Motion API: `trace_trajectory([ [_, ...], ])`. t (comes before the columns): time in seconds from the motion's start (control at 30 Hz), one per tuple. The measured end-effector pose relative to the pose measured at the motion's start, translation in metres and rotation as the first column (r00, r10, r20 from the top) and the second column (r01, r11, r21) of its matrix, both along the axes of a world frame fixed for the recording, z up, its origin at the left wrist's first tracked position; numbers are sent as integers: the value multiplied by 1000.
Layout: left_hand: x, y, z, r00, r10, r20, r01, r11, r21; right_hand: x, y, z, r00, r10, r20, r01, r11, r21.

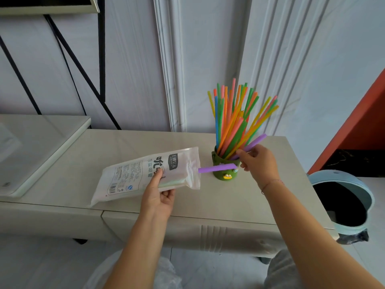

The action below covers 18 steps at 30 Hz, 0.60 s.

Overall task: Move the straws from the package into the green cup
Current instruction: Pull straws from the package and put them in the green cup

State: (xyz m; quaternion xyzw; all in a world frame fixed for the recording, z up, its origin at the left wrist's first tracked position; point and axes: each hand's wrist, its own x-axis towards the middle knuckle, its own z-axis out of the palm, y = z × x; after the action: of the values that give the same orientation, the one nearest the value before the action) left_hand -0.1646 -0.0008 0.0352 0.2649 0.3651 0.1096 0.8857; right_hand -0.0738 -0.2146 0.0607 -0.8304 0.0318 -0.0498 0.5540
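Over on the pale table's (pixel 208 205) right side, right hand (pixel 259 162) is pinching a purple plastic straw (pixel 255 143) at the green cup (pixel 220 174); left hand (pixel 158 198) fingers (pixel 169 194) are gripping the white plastic package (pixel 137 174).

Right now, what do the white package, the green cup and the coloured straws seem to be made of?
The white printed package looks like thin, slightly glossy plastic film: it creases where the left hand holds it. The small green cup looks matte, perhaps ceramic or resin; I cannot tell. The long coloured straws look like smooth, partly translucent plastic.
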Motion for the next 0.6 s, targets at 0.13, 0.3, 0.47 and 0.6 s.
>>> trace_trajectory([
  [0.13, -1, 2, 0, 999, 19, 47, -20, 1000, 21, -20, -2, -7, 980, -48, -191, 108, 944, 313],
  [0.3, -1, -3, -1, 996, 38, 85, -50, 988, 144, -49, 10, -17, 900, 106, -423, 217, 733, 645],
  [0.47, -3, -6, 0, 992, 51, 113, -77, 968, 239, -52, 23, -16, 898, 129, -421, 226, 685, 692],
  [0.6, -5, -13, 6, 987, 38, 154, -85, 946, 312, -54, 35, -19, 881, 184, -435, 227, 643, 732],
])
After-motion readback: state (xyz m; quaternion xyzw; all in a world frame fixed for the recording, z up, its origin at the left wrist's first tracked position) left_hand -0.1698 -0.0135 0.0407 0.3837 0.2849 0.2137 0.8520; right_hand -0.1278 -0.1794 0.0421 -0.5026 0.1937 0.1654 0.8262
